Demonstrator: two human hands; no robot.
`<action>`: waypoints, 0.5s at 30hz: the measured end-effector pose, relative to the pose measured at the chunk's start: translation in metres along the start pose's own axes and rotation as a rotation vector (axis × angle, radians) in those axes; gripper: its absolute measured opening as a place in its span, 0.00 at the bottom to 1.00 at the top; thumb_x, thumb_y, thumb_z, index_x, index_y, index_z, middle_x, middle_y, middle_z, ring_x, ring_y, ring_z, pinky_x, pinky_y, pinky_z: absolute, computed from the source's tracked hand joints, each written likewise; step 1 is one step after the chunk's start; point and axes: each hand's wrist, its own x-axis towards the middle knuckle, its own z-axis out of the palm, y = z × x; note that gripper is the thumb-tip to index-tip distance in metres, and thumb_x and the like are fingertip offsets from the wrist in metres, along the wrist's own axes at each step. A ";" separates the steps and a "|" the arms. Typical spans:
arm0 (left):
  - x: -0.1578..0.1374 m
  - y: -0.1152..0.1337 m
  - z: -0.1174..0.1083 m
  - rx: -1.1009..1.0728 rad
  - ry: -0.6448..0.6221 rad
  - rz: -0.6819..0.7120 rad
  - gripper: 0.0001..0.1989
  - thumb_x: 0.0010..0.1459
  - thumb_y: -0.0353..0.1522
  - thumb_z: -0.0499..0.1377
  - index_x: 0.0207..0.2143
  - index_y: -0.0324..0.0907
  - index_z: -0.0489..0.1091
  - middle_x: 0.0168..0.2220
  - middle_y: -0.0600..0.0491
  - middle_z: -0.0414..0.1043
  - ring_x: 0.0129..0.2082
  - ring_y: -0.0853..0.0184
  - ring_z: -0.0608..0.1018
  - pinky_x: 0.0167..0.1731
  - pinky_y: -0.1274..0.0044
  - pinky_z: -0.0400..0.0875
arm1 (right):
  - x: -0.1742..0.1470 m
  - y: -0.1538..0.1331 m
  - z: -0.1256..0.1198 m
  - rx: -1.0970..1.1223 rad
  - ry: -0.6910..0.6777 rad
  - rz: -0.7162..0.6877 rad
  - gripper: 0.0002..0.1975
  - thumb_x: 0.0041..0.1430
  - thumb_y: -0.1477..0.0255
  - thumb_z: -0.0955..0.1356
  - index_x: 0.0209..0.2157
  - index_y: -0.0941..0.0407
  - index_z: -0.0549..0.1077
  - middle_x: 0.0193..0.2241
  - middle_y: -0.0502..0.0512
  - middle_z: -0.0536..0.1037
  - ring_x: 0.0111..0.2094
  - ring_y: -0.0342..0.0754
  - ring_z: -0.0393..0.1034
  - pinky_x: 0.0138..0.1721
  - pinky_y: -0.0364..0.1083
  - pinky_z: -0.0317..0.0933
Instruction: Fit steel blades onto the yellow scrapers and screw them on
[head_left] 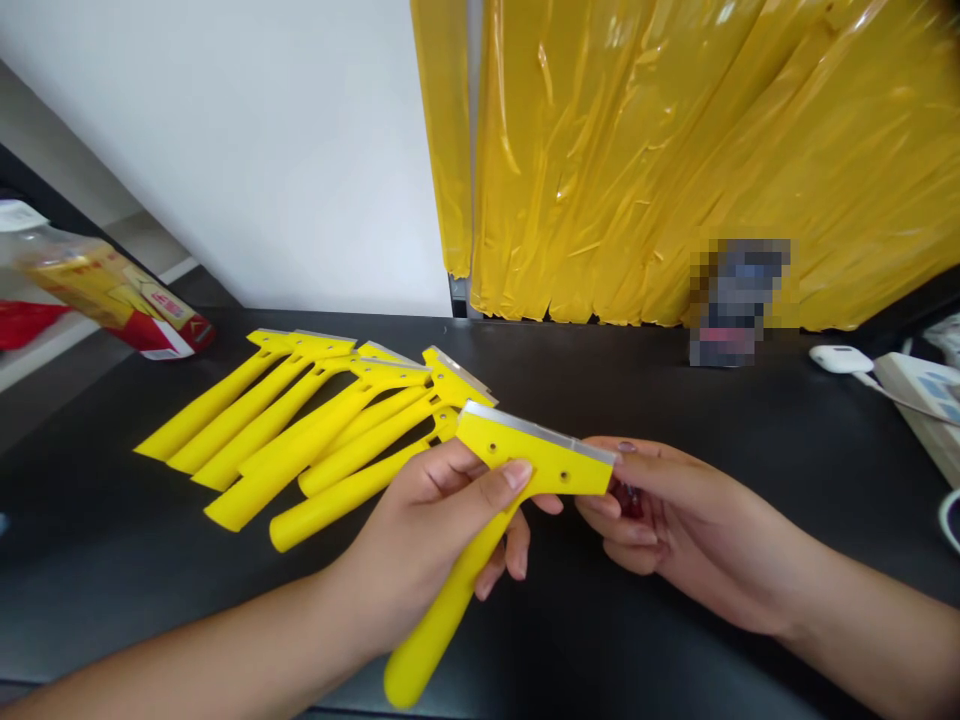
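Observation:
My left hand (450,520) is closed around a yellow scraper (547,462), its thumb pressed flat just below the head. The scraper's wide head has two small holes and a silvery metal strip along its top edge; its handle slants down toward me. At the head's right end is my right hand (675,500), fingers curled, with the thumb and forefinger at the corner. A small dark red object (630,499) shows between those fingers, mostly hidden, so its kind is unclear. Several more yellow scrapers (300,420) lie overlapping on the black tabletop, left of my hands.
A pixelated dark object (739,300) leans against the yellow plastic sheeting (600,160) at the back. On the right are a white plug-like piece (840,359) with a cable and a white box-shaped item (915,390). A red and yellow package (142,300) stands at the left.

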 end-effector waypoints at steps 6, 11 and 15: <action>0.001 0.000 -0.001 0.014 -0.006 0.001 0.10 0.71 0.39 0.64 0.42 0.41 0.78 0.21 0.54 0.79 0.15 0.75 0.69 0.17 0.85 0.64 | 0.000 -0.001 -0.001 -0.121 0.004 -0.086 0.16 0.71 0.58 0.70 0.36 0.56 0.78 0.29 0.50 0.68 0.24 0.40 0.51 0.26 0.45 0.43; -0.002 0.004 -0.002 0.038 0.013 0.020 0.12 0.70 0.39 0.65 0.38 0.40 0.78 0.20 0.54 0.77 0.17 0.74 0.71 0.17 0.85 0.64 | -0.001 0.000 -0.001 -0.151 -0.005 -0.102 0.15 0.68 0.57 0.74 0.40 0.56 0.80 0.28 0.48 0.66 0.25 0.39 0.49 0.26 0.44 0.43; -0.003 0.003 -0.002 0.076 0.014 -0.025 0.15 0.69 0.43 0.66 0.39 0.39 0.80 0.21 0.55 0.75 0.18 0.75 0.70 0.18 0.85 0.63 | 0.001 0.002 0.000 -0.176 0.036 -0.078 0.11 0.67 0.63 0.76 0.38 0.57 0.79 0.26 0.46 0.62 0.25 0.38 0.47 0.25 0.43 0.41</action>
